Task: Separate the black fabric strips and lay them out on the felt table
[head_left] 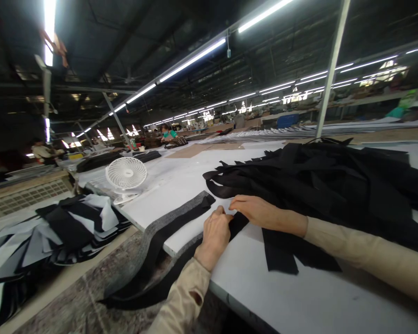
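My left hand (214, 235) is closed on one end of a long black-and-grey fabric strip (153, 243) near the table edge. My right hand (256, 211) meets it from the right, fingertips pinched together at the same piece. The strip loops down over the edge, and its other end lies on the white table (285, 297) to the left of my hands. The exact grip of the fingertips is partly hidden. Beside my right hand, a large heap of black fabric strips (320, 185) spreads across the table, several pieces lying beneath my right wrist.
A small white fan (126, 174) stands on the table's left corner. Lower left, a stack of black, grey and white cut pieces (66, 227) lies across a gap from the table. A pole (332, 69) rises behind the heap. Other people are at work farther back.
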Motion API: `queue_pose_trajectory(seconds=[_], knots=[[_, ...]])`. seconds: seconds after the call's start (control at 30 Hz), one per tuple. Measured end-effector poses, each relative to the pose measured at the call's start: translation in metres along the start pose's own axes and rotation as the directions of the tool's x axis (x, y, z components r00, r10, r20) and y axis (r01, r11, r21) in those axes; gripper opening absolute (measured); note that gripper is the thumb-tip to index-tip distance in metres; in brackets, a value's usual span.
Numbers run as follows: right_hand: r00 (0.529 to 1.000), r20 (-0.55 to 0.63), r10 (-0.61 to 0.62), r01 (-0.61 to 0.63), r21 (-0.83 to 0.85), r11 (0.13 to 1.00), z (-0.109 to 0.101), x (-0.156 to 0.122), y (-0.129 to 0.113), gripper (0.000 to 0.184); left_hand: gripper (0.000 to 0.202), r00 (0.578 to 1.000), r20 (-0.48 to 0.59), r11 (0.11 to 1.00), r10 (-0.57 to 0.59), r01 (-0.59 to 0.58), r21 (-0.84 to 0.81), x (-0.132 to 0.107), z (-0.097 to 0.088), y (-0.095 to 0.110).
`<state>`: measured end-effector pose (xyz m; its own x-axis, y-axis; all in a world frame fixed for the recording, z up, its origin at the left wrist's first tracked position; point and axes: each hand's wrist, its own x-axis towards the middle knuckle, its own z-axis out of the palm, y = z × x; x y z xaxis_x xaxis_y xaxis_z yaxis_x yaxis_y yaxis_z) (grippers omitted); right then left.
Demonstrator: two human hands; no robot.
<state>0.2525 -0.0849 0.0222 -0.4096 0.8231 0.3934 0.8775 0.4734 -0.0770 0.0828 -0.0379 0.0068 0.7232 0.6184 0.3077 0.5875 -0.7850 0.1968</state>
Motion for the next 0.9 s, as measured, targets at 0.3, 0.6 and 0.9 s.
queue_pose_trajectory(seconds=[0.3,0.6,0.9], knots=[[0.989,0.104,0.102,-0.103,-0.004,0.995,0.007,-0.004,-0.006,0.028,0.028,0.998,0.031,0.976,-0.051,0.056,-0.211,-0.020,-0.018,-0.028],[0.992,0.119,0.034,-0.033,-0.007,0.999,0.008,-0.007,-0.007,0.045,0.029,0.996,-0.068,0.942,-0.060,0.034,-0.334,-0.057,-0.019,-0.052],[0.975,0.221,0.022,0.032,-0.240,0.970,0.004,-0.004,-0.029,0.058,0.036,1.000,-0.016,0.983,0.010,-0.013,-0.186,-0.057,-0.020,-0.055]])
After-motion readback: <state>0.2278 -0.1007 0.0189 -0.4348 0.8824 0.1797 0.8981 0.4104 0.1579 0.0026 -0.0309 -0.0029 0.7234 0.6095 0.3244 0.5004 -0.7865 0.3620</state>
